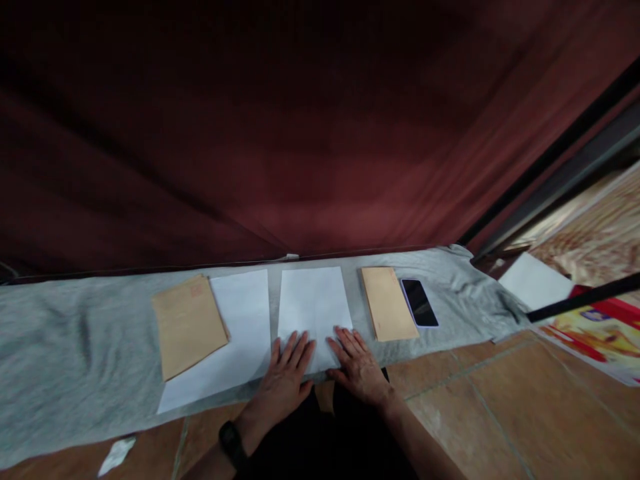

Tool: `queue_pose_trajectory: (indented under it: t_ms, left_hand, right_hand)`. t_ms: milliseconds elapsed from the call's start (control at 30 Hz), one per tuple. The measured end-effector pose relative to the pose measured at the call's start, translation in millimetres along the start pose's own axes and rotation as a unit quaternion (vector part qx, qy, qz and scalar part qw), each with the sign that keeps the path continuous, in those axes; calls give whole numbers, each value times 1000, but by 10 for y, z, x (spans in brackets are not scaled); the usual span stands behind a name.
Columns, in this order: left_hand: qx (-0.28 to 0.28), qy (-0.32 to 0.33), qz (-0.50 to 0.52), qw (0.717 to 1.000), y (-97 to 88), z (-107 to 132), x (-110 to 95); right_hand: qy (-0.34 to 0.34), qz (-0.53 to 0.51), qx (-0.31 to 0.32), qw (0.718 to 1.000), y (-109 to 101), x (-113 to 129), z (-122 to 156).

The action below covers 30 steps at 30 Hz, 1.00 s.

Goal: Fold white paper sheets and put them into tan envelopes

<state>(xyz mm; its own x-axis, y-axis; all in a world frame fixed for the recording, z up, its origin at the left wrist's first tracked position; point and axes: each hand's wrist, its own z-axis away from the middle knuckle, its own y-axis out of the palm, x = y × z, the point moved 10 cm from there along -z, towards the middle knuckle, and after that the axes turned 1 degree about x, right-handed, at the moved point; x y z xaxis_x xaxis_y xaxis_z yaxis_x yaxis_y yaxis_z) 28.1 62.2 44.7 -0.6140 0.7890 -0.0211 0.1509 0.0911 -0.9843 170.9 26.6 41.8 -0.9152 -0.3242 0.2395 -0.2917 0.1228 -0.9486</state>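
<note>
My left hand [283, 377] and my right hand [356, 361] lie flat, fingers spread, on the near edge of a white sheet of paper [314, 303] that rests on a grey cloth [75, 347]. Neither hand holds anything. A black watch [233, 443] is on my left wrist. Left of that sheet lies a larger white sheet [240, 333] with a brown envelope [189, 323] partly over it. Right of my hands lie a second brown envelope [387, 302] and a dark phone [419, 302].
A dark red curtain [280, 133] hangs behind the cloth. Brown floor tiles [500, 413] lie to the right and near me. A white sheet [535, 281] and a colourful poster [600, 333] lie at the far right. A crumpled white scrap [116, 455] is on the floor at left.
</note>
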Motion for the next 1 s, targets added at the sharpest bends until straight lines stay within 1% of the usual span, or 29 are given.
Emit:
queue_pose_trajectory:
  t_ms: [100, 300, 567, 633, 733, 867, 1000]
  left_hand:
    - [23, 1, 13, 1000, 6, -30, 5]
    - [68, -17, 49, 996, 19, -74, 78]
    - [99, -50, 60, 992, -36, -131, 26]
    - [110, -52, 60, 991, -36, -150, 27]
    - [111, -46, 60, 991, -60, -167, 41]
    - [100, -23, 66, 993, -85, -79, 9]
    - [78, 7, 96, 992, -95, 155, -72]
  right_hand:
    - [8, -10, 19, 1000, 3, -13, -5]
    - [15, -27, 27, 999, -9, -20, -2]
    - [13, -27, 43, 999, -1, -13, -15]
    - [13, -32, 43, 998, -5, -20, -15]
    - [15, -64, 35, 997, -35, -73, -8]
    - [23, -137, 0, 990, -98, -231, 63]
    - [19, -185, -34, 982, -104, -346, 227]
